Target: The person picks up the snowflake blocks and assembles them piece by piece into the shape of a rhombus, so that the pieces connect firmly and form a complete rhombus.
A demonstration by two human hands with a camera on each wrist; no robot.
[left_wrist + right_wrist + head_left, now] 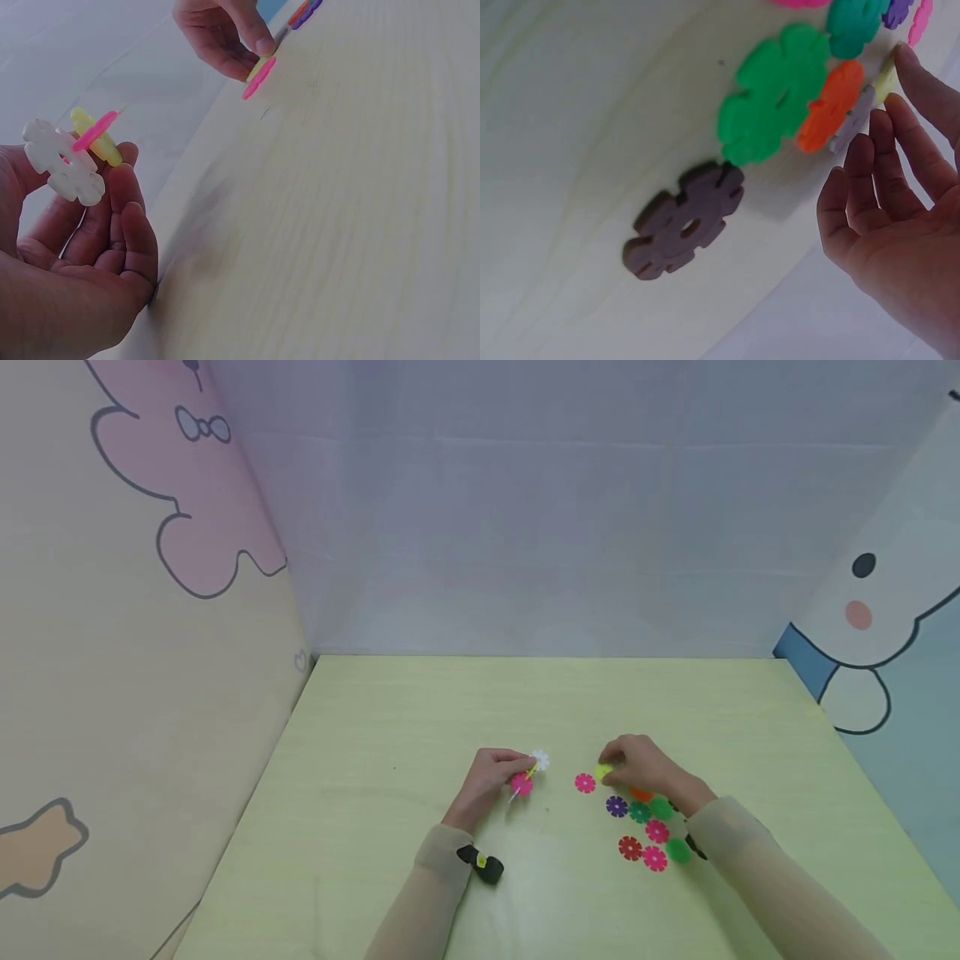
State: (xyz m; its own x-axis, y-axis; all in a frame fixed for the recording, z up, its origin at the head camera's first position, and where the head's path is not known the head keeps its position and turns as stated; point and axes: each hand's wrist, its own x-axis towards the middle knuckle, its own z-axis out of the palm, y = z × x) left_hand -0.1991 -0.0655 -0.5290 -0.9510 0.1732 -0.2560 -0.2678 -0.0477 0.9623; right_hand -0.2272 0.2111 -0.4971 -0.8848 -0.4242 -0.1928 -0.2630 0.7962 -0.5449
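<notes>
Slotted plastic snowflake discs are what both hands work with. My left hand (491,778) holds a small joined cluster up off the table, made of a white disc (64,163), a pink disc (95,131) and a yellow disc (106,142). To the right, my right hand (643,766) pinches a loose yellow snowflake disc (602,772) between thumb and index finger, at the tabletop. Close beside that disc lies a pink one (585,783). Under the right hand are an orange disc (831,106) and a grey disc (853,120), the latter hidden in the head view.
Nearer the right forearm lie several more discs: purple (617,807), teal (640,812), green (775,94), red (630,848), pink (655,859) and brown (688,225). They spread over the pale wooden table (420,710). A whitish curtain (525,543) hangs behind its far edge.
</notes>
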